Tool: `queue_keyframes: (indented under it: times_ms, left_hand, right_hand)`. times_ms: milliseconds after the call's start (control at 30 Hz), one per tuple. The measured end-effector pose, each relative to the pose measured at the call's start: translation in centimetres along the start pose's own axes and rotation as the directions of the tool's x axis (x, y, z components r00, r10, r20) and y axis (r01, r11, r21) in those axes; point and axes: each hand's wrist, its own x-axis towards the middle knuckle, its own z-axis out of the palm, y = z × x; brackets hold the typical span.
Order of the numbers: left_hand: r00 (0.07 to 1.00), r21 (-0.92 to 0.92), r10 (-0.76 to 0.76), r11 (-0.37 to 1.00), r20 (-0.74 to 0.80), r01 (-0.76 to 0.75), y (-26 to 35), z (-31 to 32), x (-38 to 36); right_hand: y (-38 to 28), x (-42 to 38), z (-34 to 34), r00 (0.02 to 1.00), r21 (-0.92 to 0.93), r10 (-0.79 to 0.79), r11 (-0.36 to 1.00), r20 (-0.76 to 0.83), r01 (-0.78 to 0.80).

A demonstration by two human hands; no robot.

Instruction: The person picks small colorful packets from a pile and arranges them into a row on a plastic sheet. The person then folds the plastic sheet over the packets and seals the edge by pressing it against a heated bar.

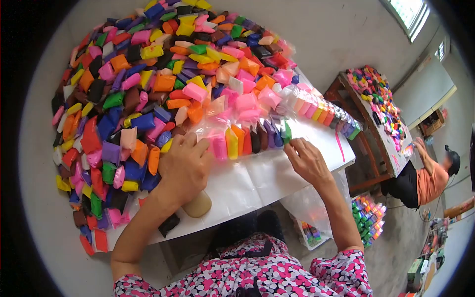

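Observation:
A row of small soft colored packets (247, 138) stands on edge on the white tabletop, running from pink through yellow, orange, red, black, brown and purple to green. At its pink end, my left hand (185, 161) is closed with curled fingers; what its fingertips hold is hidden. Clear plastic film (208, 129) shows around that end. My right hand (308, 159) pinches at the green packet (286, 132) at the other end. Behind my right hand lies a finished-looking clear-wrapped row of packets (324, 114). A tan rounded object (198, 205) sits below my left wrist.
A big heap of loose colored packets (133, 99) covers the table's left and back. A pink strip (340, 146) lies near the right edge. Below are a white basket (312, 240) and stacked wrapped packets (368, 220). Another person (430, 180) sits at a second table (368, 106).

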Motion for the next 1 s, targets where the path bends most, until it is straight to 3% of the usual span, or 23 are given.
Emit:
queue_keyframes:
  times_ms: [333,433,567,700,733,833,933,1000]
  left_hand:
    - [0.999,-0.265,0.016,0.964,-0.046,-0.028,1.0,-0.9,0.2]
    - [1.0,-0.328,-0.007,0.944,0.017,0.012,-0.8,-0.3,1.7]
    - [0.973,-0.534,-0.115,0.82,0.198,0.205,-3.3,0.8,3.2]
    - [0.94,-0.559,-0.124,0.776,0.319,0.292,-4.5,1.3,4.8]
    - [0.933,-0.552,-0.113,0.779,0.342,0.297,-4.5,1.4,5.1]
    - [0.984,-0.334,-0.083,0.933,0.16,0.133,-3.7,3.1,5.7]
    - [0.981,-0.166,0.082,0.98,-0.175,-0.112,-1.5,4.1,5.6]
    - [0.988,-0.24,0.152,0.958,-0.029,-0.154,-0.9,6.0,5.3]
  right_hand:
    - [-1.5,-1.7,-4.6,0.988,0.105,0.157,0.982,0.004,-0.156]
    - [0.1,-0.2,-4.7,0.984,0.161,0.178,0.97,0.029,-0.181]
    - [3.1,2.2,-3.1,0.971,0.328,0.214,0.914,0.109,-0.238]
    - [3.8,4.5,-3.0,0.802,0.263,0.371,0.808,0.468,-0.527]
    - [3.8,4.5,-3.0,0.801,0.277,0.388,0.794,0.456,-0.541]
    - [3.9,3.8,-2.4,0.819,0.319,0.416,0.774,0.395,-0.547]
    - [3.5,3.2,-2.3,0.862,0.308,0.393,0.817,0.321,-0.487]
    - [3.1,3.2,-2.7,0.838,0.271,0.422,0.81,0.346,-0.52]
